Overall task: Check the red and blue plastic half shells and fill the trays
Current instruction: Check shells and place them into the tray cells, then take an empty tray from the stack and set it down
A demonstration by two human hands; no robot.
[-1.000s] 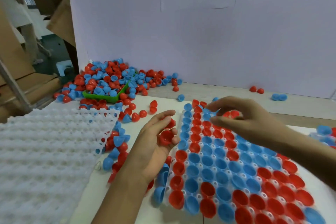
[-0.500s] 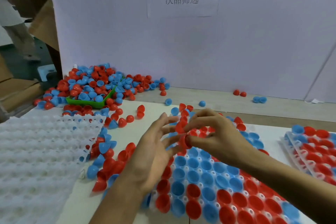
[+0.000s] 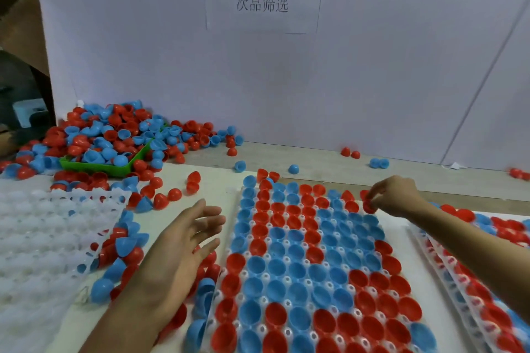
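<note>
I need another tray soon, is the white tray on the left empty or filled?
Empty as far as shown: the white tray shows bare cups, with loose shells lying beside its right edge.

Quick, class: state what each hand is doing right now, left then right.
Left hand: open, fingers spread, holding nothing, beside the filled tray.
Right hand: fingers pinch a red half shell at the tray's far right corner.
</note>
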